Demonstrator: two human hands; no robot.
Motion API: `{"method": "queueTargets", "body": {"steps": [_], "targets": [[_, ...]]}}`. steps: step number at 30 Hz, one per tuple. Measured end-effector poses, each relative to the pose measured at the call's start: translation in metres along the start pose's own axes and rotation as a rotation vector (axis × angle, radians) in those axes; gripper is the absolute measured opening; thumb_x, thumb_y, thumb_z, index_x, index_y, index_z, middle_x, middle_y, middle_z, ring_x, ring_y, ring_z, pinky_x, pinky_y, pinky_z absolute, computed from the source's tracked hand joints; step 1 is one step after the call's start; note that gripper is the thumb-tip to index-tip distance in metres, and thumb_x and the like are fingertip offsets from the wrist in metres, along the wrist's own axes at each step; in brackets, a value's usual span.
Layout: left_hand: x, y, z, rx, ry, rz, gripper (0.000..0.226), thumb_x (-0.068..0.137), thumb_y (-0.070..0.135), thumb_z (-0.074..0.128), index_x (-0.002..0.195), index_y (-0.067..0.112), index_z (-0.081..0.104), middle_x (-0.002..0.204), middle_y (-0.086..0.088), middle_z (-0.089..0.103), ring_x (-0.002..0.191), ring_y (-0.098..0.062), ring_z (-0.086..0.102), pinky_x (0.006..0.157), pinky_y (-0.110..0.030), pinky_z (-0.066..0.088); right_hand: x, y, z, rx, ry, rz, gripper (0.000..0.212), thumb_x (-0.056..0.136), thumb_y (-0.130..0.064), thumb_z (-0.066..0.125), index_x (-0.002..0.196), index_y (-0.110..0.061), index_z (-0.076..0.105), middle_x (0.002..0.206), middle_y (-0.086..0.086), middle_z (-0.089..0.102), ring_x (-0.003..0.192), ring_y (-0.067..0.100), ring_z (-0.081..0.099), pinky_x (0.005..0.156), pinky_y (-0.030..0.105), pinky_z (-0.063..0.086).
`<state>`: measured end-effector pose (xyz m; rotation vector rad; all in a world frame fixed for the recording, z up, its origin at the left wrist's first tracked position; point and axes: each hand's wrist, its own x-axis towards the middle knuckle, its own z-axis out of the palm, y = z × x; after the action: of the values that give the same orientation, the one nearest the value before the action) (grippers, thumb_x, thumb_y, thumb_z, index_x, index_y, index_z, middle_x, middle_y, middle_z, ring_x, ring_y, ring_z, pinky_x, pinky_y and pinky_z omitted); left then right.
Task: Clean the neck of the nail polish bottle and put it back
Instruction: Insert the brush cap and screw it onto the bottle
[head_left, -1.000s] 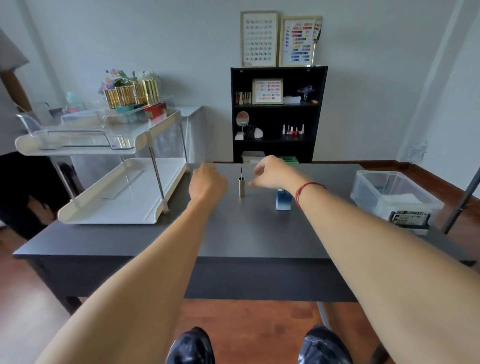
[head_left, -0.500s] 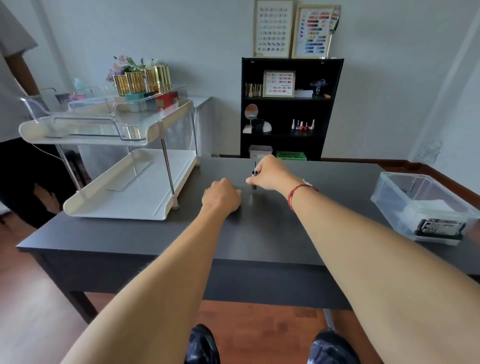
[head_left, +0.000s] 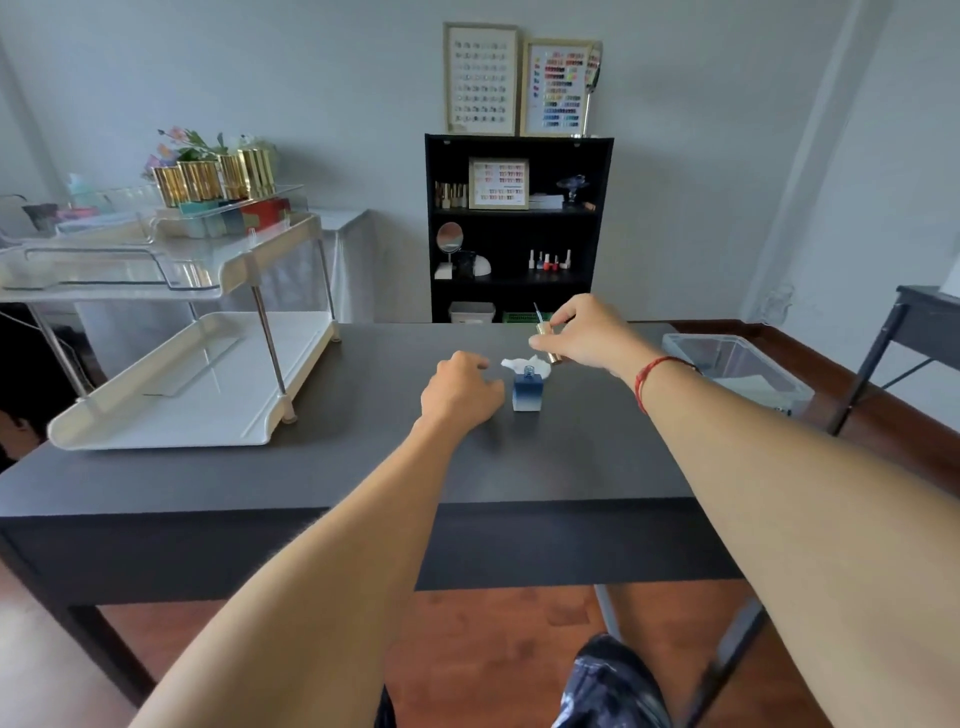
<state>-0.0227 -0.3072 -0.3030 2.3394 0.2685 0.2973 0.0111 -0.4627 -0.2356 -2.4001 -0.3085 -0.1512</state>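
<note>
The fingers (head_left: 546, 340) of the right hand (head_left: 587, 338) are pinched round the gold cap (head_left: 549, 343), which is held tilted above the far middle of the table (head_left: 363, 467), its thin brush (head_left: 538, 312) pointing up and away to the left. A second ago that cap was standing upright on the table with the brush straight up; now it has been lifted clear and leaned over. The left hand (head_left: 460, 395) has been brought in beside the nail polish bottle (head_left: 528, 389) and rests on the table, fingers curled loosely, holding nothing; whether its fingertips touch the glass cannot be told.

The bottle is seen standing upright near the middle of the table, well in from every edge, its long axis vertical and its open neck (head_left: 529, 370) pointing straight up. A crumpled white tissue (head_left: 519, 364) lies just behind it, toward the far edge.

With the cap off and in hand and the neck bare, recapping is judged to be close, though it cannot be told whether the neck has already been wiped. To close it, the brush would have to be turned downward and lined up with that neck.
</note>
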Motion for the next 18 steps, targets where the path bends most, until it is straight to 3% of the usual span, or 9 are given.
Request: {"method": "queueTargets", "body": {"steps": [3,6,10,14,18], "targets": [[-0.006,0.006,0.005,-0.057,-0.067,0.040,0.044,0.078,0.025,0.061,0.122,0.020,0.061,0.116,0.000,0.063,0.104,-0.021,0.060,0.095,-0.036,0.050,-0.007,0.008,-0.007,-0.009,-0.032,0.007,0.031,0.082,-0.027,0.072,0.088,0.003,0.068,0.091,0.021,0.069,0.082,0.037,0.060,0.055,0.022,0.037],[-0.008,0.007,0.008,-0.086,-0.096,0.078,0.037,0.075,0.028,0.065,0.111,0.022,0.065,0.100,0.005,0.062,0.096,-0.017,0.060,0.088,-0.029,0.050,-0.012,0.010,-0.011,-0.043,-0.104,-0.002,0.018,0.088,-0.029,0.065,0.087,-0.012,0.069,0.086,-0.002,0.063,0.076,0.015,0.057,0.053,0.019,0.035],[-0.007,0.005,0.012,-0.043,-0.119,0.151,0.043,0.080,0.030,0.071,0.121,0.018,0.065,0.108,0.001,0.066,0.098,-0.017,0.062,0.090,-0.032,0.052,-0.012,0.008,-0.013,-0.058,-0.104,-0.015,0.017,0.091,-0.023,0.058,0.099,-0.015,0.070,0.089,-0.007,0.057,0.078,0.010,0.051,0.054,0.017,0.032],[-0.006,0.004,0.014,-0.001,-0.100,0.219,0.035,0.087,0.028,0.067,0.119,0.014,0.067,0.109,-0.007,0.067,0.100,-0.025,0.062,0.092,-0.039,0.052,-0.010,0.002,-0.015,-0.103,-0.113,-0.033,0.017,0.090,-0.021,0.052,0.099,-0.020,0.067,0.086,-0.006,0.059,0.070,0.006,0.050,0.054,0.021,0.035],[-0.005,0.004,0.013,0.020,-0.110,0.233,0.031,0.089,0.025,0.064,0.117,0.012,0.067,0.105,-0.009,0.067,0.093,-0.027,0.060,0.090,-0.038,0.051,-0.008,-0.004,-0.015,-0.138,-0.117,-0.060,0.017,0.089,-0.023,0.051,0.096,-0.022,0.066,0.095,-0.002,0.064,0.076,0.011,0.055,0.061,0.024,0.040]]}}
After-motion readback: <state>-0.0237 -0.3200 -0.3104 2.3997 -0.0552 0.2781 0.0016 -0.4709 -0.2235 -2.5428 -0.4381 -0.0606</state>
